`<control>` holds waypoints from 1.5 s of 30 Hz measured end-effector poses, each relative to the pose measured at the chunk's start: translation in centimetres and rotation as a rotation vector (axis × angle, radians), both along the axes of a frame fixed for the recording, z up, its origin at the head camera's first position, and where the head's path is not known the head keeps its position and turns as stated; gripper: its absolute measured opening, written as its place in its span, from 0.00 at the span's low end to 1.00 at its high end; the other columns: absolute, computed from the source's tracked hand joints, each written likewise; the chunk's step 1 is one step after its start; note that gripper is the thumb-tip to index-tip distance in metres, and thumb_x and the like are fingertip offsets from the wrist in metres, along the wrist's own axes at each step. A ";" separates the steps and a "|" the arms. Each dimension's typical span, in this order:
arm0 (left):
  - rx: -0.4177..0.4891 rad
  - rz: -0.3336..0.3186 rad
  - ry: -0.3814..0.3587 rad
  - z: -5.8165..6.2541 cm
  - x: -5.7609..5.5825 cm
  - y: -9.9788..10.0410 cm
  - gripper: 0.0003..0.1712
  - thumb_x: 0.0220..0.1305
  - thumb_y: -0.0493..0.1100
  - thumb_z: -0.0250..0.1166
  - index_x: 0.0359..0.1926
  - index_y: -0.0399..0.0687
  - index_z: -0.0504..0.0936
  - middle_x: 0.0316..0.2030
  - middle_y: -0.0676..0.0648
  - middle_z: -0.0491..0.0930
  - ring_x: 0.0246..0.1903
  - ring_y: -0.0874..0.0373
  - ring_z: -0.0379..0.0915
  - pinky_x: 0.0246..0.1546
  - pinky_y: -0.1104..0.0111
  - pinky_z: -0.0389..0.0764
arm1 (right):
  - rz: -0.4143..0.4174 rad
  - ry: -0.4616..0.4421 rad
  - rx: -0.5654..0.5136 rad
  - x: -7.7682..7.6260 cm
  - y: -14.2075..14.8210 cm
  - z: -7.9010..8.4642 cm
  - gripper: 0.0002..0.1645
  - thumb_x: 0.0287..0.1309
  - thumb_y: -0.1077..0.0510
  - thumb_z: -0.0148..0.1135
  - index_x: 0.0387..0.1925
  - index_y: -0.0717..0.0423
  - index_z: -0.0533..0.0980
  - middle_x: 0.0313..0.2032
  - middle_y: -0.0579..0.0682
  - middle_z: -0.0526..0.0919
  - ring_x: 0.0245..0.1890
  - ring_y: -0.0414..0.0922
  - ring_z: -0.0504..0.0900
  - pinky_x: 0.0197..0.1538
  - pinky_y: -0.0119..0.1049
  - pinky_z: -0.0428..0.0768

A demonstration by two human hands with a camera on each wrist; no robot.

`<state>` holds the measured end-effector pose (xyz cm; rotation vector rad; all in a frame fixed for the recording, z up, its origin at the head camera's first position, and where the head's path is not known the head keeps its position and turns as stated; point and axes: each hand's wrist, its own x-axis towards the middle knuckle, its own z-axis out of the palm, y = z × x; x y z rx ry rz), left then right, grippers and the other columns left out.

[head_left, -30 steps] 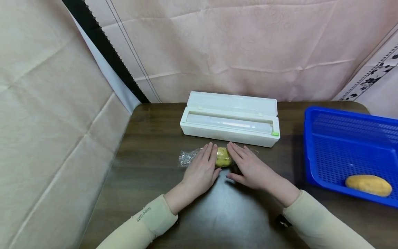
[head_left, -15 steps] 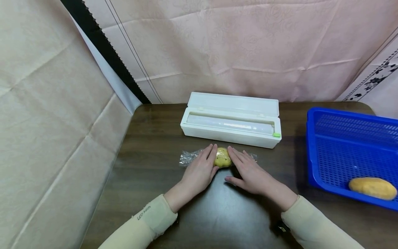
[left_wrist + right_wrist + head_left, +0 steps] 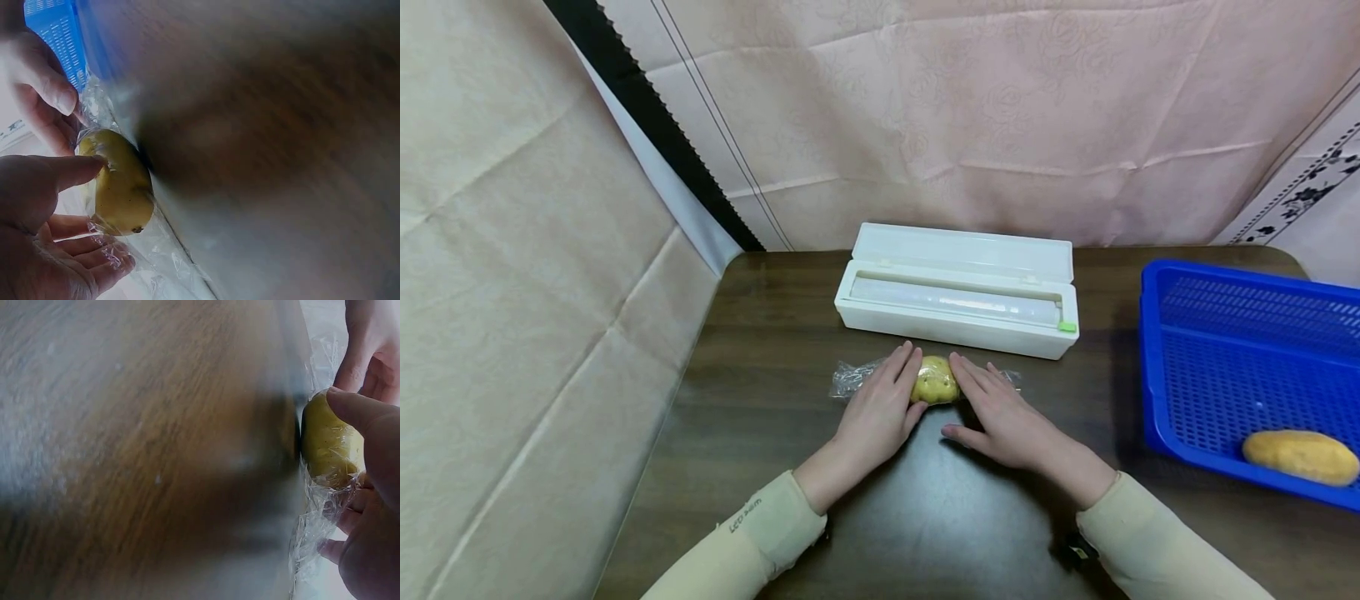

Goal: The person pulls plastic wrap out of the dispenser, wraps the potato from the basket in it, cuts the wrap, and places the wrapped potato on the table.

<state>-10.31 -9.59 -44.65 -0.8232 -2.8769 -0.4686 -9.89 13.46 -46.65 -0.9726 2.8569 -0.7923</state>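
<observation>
On the table in front of the white box lies a yellow potato [image 3: 934, 382] wrapped in clear plastic film. Crumpled film [image 3: 850, 379] sticks out to its left, and more film [image 3: 319, 519] gathers by the right fingers. My left hand [image 3: 880, 408] lies over the film at the potato's left end, fingers straight; its thumb touches the potato [image 3: 122, 187] in the left wrist view. My right hand [image 3: 1007, 417] rests at the right end with straight fingers. In the right wrist view its thumb [image 3: 359, 409] is against the potato. The hands partly hide both ends.
Just behind the hands stands a white film box [image 3: 955, 329] with its lid [image 3: 962, 250] raised and a roll of film [image 3: 955, 300] inside. A blue basket [image 3: 1153, 392] at the right holds another potato [image 3: 1300, 457]. Cloth [image 3: 925, 125] hangs behind the table.
The left hand has shifted slightly left, so a bit more of the wrapped potato shows between the hands. The right hand stays almost in place. The head view has shifted slightly.
</observation>
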 end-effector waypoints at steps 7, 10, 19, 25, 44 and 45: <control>0.029 0.002 0.004 0.6 0.0 0.0 0.44 0.71 0.47 0.74 0.78 0.34 0.66 0.77 0.33 0.66 0.76 0.40 0.65 0.72 0.48 0.71 | 0.009 0.026 -0.104 -0.2 0.5 -1.6 0.56 0.73 0.36 0.65 0.82 0.68 0.53 0.79 0.69 0.60 0.79 0.63 0.61 0.78 0.67 0.56; 0.015 0.005 -0.017 0.5 -0.2 0.1 0.45 0.71 0.49 0.74 0.79 0.35 0.65 0.76 0.33 0.66 0.75 0.39 0.66 0.72 0.48 0.72 | 0.004 0.008 -0.100 -0.2 0.4 -1.5 0.56 0.74 0.37 0.64 0.83 0.68 0.53 0.80 0.68 0.59 0.80 0.63 0.60 0.79 0.66 0.55; 0.044 0.025 -0.097 -0.1 -0.6 0.1 0.48 0.69 0.49 0.76 0.81 0.38 0.63 0.76 0.32 0.67 0.72 0.35 0.70 0.69 0.46 0.75 | -0.009 -0.048 -0.051 0.1 -0.2 0.0 0.55 0.73 0.43 0.67 0.82 0.71 0.52 0.81 0.68 0.57 0.80 0.63 0.59 0.79 0.65 0.55; 0.092 0.012 -0.077 -0.5 -1.2 -0.1 0.46 0.66 0.48 0.78 0.77 0.38 0.69 0.69 0.34 0.75 0.66 0.39 0.77 0.63 0.48 0.81 | -0.008 -0.025 -0.115 -0.1 -0.2 -0.7 0.57 0.74 0.36 0.63 0.83 0.68 0.51 0.81 0.68 0.57 0.78 0.68 0.61 0.79 0.65 0.55; 0.187 -0.032 -0.035 1.5 -1.6 -0.7 0.44 0.63 0.50 0.80 0.74 0.38 0.73 0.64 0.36 0.80 0.62 0.42 0.79 0.63 0.49 0.81 | -0.132 -0.125 -0.207 0.1 -0.7 0.3 0.58 0.74 0.46 0.68 0.85 0.66 0.43 0.85 0.64 0.44 0.84 0.62 0.46 0.79 0.67 0.52; 0.190 -0.035 -0.030 1.7 -1.5 -0.7 0.44 0.63 0.49 0.80 0.74 0.38 0.73 0.64 0.37 0.80 0.62 0.42 0.79 0.63 0.50 0.81 | -0.138 -0.135 -0.226 0.1 -0.8 0.4 0.58 0.74 0.46 0.67 0.85 0.65 0.43 0.84 0.64 0.45 0.84 0.62 0.47 0.79 0.68 0.52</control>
